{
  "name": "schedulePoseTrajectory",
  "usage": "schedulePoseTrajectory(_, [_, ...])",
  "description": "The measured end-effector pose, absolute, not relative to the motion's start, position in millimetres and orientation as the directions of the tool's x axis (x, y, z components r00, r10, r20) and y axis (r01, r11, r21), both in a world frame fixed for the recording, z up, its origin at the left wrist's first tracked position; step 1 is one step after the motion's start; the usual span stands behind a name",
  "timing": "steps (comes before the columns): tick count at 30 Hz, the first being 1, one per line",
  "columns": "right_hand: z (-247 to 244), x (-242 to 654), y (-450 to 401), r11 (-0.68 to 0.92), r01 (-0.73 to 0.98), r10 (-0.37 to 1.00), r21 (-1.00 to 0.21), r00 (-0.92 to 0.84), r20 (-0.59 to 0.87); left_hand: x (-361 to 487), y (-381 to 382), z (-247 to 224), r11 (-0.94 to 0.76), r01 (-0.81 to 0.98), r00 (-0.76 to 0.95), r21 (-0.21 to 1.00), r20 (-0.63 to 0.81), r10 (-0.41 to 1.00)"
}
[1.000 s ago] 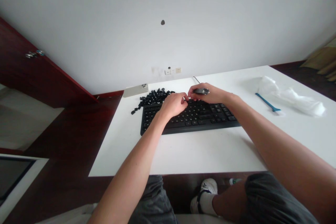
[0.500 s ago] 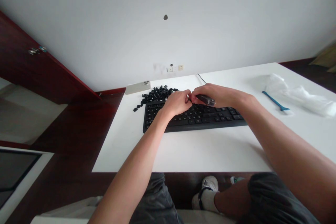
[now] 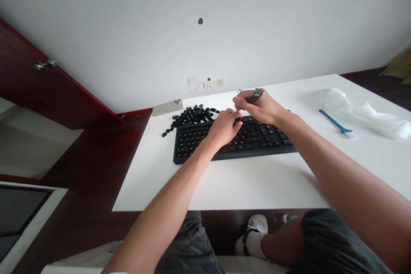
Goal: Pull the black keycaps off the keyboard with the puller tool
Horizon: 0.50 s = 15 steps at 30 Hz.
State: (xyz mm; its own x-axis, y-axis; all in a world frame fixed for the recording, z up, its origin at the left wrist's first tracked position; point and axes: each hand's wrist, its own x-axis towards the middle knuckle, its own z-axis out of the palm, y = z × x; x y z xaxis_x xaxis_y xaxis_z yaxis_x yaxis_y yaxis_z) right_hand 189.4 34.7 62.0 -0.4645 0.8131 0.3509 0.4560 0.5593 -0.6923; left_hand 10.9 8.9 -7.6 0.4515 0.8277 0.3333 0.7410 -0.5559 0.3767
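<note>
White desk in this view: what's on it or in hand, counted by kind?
Black keyboard: 1
Pale smartphone: 1
Blue slender tool: 1
Clear plastic bag: 1
Dark handheld tool in the right hand: 1
Loose black keycaps: one heap, too many to count
Total: 5, plus the heap

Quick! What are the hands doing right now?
Left hand: curled on the keyboard, can't tell if it's holding anything.
Right hand: closed, holding a dark tool.
</note>
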Motion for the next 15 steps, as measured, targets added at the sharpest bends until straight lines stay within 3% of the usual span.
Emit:
schedulePoseTrajectory(3, [54,193,44,0.526,0.457,0.839,-0.717,-0.414,0.352,4,12,-4,-0.519,0.755,0.394,0.4,0.356,0.847])
schedulePoseTrajectory(9, [32,197,63,0.347,0.43,0.919,-0.833,-0.333,0.21,-10,15,7,-0.477,0.756,0.362,0.448,0.319,0.876])
schedulePoseTrajectory(15, [27,196,64,0.418,0.469,0.892,-0.778,-0.374,0.254,-9,19,3,-0.446,0.695,0.322,0.564,0.311,0.894])
